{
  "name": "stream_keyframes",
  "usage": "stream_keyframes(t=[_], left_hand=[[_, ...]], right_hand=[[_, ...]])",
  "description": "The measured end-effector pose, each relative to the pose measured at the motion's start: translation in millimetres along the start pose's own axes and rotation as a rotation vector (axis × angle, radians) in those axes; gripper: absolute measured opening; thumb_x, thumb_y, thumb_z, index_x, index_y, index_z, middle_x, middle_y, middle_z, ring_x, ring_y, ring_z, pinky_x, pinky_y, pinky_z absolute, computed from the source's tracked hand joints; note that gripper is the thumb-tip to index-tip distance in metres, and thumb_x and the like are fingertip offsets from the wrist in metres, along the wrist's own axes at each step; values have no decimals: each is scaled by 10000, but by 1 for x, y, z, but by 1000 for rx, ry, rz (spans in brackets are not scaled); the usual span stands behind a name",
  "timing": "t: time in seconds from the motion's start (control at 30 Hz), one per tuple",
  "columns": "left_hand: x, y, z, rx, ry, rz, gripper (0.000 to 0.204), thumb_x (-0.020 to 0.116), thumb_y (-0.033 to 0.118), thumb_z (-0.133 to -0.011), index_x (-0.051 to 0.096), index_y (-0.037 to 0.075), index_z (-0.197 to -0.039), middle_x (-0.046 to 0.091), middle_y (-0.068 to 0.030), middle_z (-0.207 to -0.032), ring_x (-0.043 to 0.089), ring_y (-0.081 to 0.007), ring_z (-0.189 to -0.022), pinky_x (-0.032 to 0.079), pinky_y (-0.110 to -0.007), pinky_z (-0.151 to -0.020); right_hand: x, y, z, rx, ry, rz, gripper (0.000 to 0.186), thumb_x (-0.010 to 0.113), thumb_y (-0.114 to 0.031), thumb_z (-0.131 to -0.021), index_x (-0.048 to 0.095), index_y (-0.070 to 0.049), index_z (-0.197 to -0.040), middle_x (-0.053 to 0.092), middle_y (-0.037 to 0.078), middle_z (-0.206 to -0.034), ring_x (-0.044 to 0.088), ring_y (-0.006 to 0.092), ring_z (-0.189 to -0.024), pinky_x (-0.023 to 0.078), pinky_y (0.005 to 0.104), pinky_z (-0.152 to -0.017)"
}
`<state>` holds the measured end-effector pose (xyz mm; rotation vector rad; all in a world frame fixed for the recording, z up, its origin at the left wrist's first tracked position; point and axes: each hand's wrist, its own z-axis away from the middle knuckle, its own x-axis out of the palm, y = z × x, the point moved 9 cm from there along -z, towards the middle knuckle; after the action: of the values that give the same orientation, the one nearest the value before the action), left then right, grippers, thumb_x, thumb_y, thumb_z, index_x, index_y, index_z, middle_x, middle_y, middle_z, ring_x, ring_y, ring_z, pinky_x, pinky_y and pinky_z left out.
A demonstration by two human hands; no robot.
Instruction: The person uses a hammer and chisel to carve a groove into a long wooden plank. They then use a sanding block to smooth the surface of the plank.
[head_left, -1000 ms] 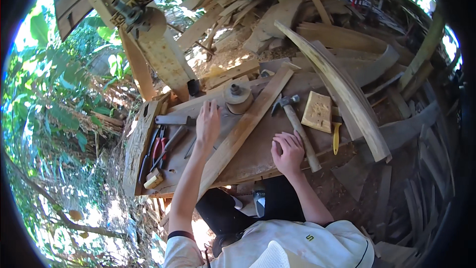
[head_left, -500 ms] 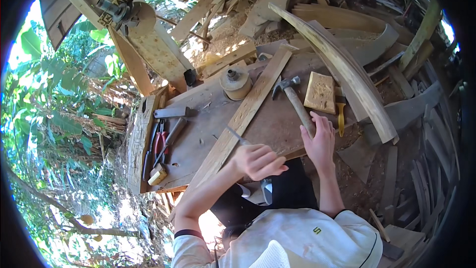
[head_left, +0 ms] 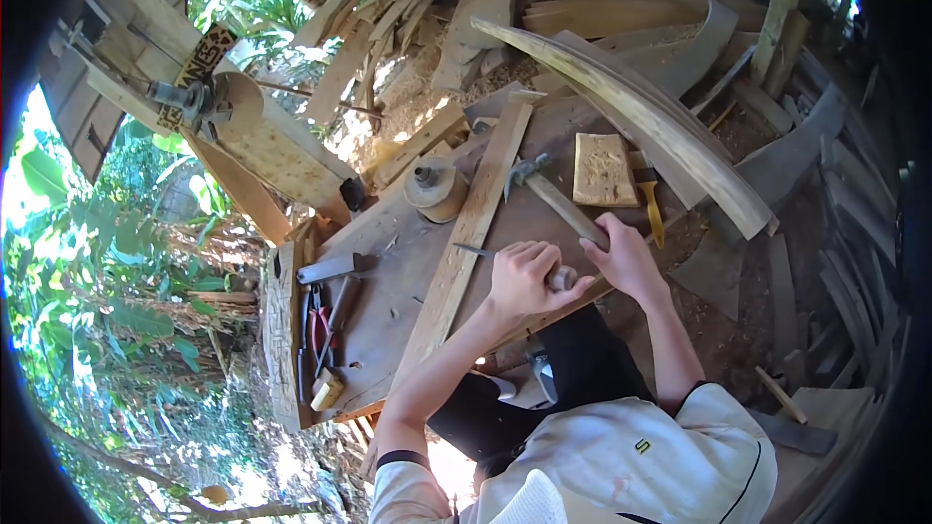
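My left hand (head_left: pixel 524 277) is closed round a chisel (head_left: pixel 472 249). Its thin metal blade points left over a long wooden plank (head_left: pixel 473 223), and its round handle end shows beside my thumb. I cannot tell whether the blade touches the plank. To the right, my right hand (head_left: pixel 624 258) grips the lower end of a claw hammer's wooden handle (head_left: pixel 568 211). The hammer's metal head points away from me, just right of the plank. The plank lies slantwise across a brown workbench (head_left: pixel 388 291).
Right of the hammer are a wooden block (head_left: pixel 604 172) and a yellow-handled brush (head_left: pixel 652 212). A round wooden piece with a metal top (head_left: pixel 434 189) stands left of the plank. Red-handled pliers (head_left: pixel 319 328) and other tools lie far left. A curved timber (head_left: pixel 631 121) crosses the right side.
The view has shifted. My left hand has moved right and away from me, nearer the hammer, and the chisel's handle end now shows. My right fingers have closed further round the hammer handle.
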<state>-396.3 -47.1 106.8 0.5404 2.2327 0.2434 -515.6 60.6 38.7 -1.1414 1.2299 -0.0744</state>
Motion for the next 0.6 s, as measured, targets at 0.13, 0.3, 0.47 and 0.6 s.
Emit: stream_keyframes(t=[0.13, 0.3, 0.47, 0.6], left_hand=[[-1, 4, -4, 90, 21, 58, 449, 816, 357, -769, 479, 98, -623, 519, -53, -593, 568, -249, -521, 466, -358, -500], [3, -7, -4, 164, 72, 108, 369, 796, 218, -795, 489, 89, -639, 527, -58, -603, 566, -259, -534, 456, -377, -496], [-4, -16, -13, -85, 120, 246, 327, 823, 155, -767, 512, 75, -703, 533, -75, -626, 559, -284, -555, 455, -384, -519], [-18, -23, -17, -234, 137, 393, 278, 848, 92, -758, 575, 40, -777, 571, -61, -701, 544, -238, -540, 439, -355, -500]], right_hand=[[4, 10, 29, 59, 13, -618, 198, 626, -116, -978, 576, -4, -1134, 627, 58, -842, 609, 100, -706, 497, 265, -637], [-9, -17, 44, -54, -33, -983, 159, 569, -70, -1001, 563, -21, -1153, 523, -31, -794, 455, 13, -505, 364, 189, -438], [-17, 8, 52, 92, -9, -1010, 135, 539, -136, -1040, 547, -25, -1115, 390, -31, -587, 352, 53, -381, 320, 245, -330], [-11, 20, 64, 91, 30, -1020, 142, 543, -122, -1036, 557, 0, -1106, 400, -45, -536, 350, 37, -374, 302, 229, -343]])
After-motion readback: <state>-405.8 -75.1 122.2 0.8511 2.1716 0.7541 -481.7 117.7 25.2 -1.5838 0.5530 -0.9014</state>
